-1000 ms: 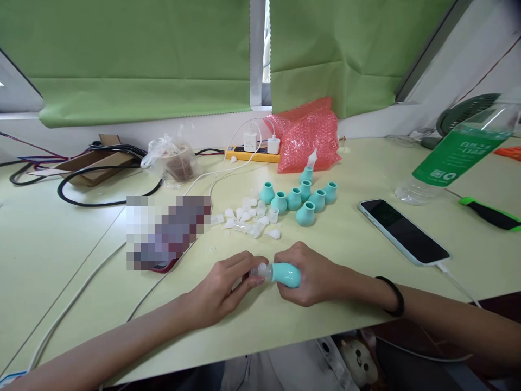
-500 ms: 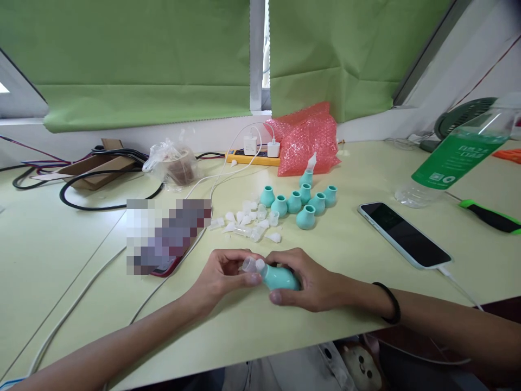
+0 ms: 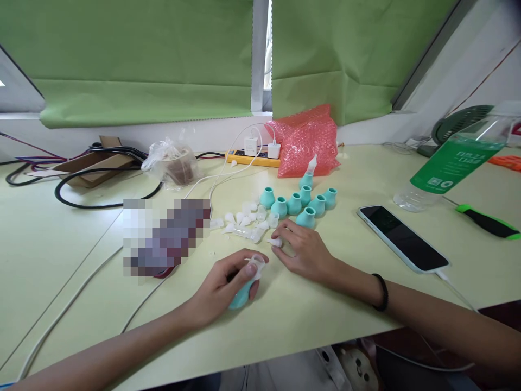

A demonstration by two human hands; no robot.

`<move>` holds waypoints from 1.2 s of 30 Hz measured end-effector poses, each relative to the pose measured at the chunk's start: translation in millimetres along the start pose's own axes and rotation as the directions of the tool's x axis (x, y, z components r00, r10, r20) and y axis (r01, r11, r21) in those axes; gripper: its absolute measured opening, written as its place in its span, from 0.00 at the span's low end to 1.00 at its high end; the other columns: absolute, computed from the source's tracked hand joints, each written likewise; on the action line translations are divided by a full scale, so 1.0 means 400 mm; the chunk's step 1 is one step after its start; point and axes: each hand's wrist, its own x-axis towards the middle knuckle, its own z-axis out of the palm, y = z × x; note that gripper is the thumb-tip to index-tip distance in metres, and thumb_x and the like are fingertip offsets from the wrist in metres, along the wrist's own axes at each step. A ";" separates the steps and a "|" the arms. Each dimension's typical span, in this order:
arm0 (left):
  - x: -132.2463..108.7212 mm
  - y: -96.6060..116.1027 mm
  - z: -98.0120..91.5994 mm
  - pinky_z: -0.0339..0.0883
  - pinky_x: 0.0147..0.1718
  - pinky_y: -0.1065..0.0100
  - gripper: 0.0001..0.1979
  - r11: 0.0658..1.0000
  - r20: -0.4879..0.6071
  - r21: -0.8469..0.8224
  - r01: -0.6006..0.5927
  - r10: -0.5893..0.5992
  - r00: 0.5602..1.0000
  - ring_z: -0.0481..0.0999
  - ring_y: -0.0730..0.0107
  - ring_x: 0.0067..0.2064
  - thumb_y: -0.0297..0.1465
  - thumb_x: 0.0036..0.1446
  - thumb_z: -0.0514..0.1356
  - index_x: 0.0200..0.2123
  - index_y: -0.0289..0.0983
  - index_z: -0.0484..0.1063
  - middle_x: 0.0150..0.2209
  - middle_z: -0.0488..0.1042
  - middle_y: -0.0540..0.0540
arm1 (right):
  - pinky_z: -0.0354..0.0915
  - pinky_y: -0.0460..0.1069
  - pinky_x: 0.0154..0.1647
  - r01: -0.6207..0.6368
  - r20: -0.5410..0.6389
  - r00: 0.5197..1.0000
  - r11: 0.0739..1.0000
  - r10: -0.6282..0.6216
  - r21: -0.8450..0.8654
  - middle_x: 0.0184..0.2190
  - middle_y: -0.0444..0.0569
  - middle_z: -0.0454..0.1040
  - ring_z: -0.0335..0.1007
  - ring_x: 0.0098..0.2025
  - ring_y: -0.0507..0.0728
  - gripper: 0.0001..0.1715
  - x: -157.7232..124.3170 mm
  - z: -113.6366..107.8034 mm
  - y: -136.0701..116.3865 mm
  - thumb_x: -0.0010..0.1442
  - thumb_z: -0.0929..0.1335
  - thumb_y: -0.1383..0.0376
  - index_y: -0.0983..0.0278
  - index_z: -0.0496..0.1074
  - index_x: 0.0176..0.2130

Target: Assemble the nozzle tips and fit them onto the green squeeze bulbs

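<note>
My left hand [image 3: 228, 282] is closed around a teal squeeze bulb [image 3: 241, 296] near the table's front edge. A clear plastic collar [image 3: 257, 263] sits at the bulb's neck, under my thumb. Farther right, my right hand [image 3: 305, 250] pinches a small white nozzle tip [image 3: 275, 242] between thumb and fingers at the table surface. Loose white and clear plastic parts [image 3: 244, 232] lie in a pile just beyond it. Several open-necked teal bulbs [image 3: 293, 203] stand behind my right hand. One bulb [image 3: 306, 179] at the back carries a clear pointed nozzle [image 3: 312, 163].
A phone [image 3: 402, 239] on a charging cable lies to the right, near a bottle with a green label [image 3: 451, 163] and a green-black handled tool [image 3: 486, 221]. A blurred-out phone [image 3: 171, 239] lies left. Behind are red bubble wrap [image 3: 309, 144], a power strip [image 3: 240, 158] and wrapped tape [image 3: 179, 165].
The teal bulb with its clear collar has passed from my right hand into my left and now tilts upward. My right hand has moved forward to a white nozzle tip and closed on it.
</note>
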 end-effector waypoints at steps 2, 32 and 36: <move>-0.009 0.004 0.001 0.55 0.24 0.73 0.11 0.996 -0.002 0.083 -0.026 0.026 1.000 0.62 0.75 0.24 0.36 0.56 0.49 0.39 0.35 0.59 0.22 0.65 0.51 | 0.59 0.47 0.27 0.004 -0.013 1.000 0.992 -0.002 0.124 0.27 0.47 0.69 0.65 0.29 0.53 0.05 0.001 -0.005 -0.001 0.48 0.64 0.70 0.66 0.67 0.30; -0.009 0.002 0.009 0.55 0.22 0.75 0.12 0.907 -0.138 0.414 -0.072 0.141 0.980 0.61 0.76 0.23 0.35 0.49 0.57 0.35 0.35 0.74 0.22 0.68 0.51 | 0.68 0.48 0.32 -0.424 0.402 0.900 0.128 0.170 0.896 0.24 0.45 0.76 0.73 0.34 0.56 0.11 -0.004 -0.041 -0.038 0.41 0.72 0.65 0.64 0.65 0.20; -0.008 0.013 0.009 0.54 0.22 0.75 0.12 0.908 -0.122 0.415 -0.060 0.121 0.985 0.59 0.76 0.22 0.35 0.51 0.56 0.35 0.34 0.73 0.19 0.63 0.52 | 0.68 0.47 0.30 -0.411 0.387 0.899 0.090 0.207 0.907 0.17 0.41 0.73 0.73 0.32 0.56 0.13 -0.005 -0.033 -0.047 0.42 0.71 0.66 0.63 0.62 0.18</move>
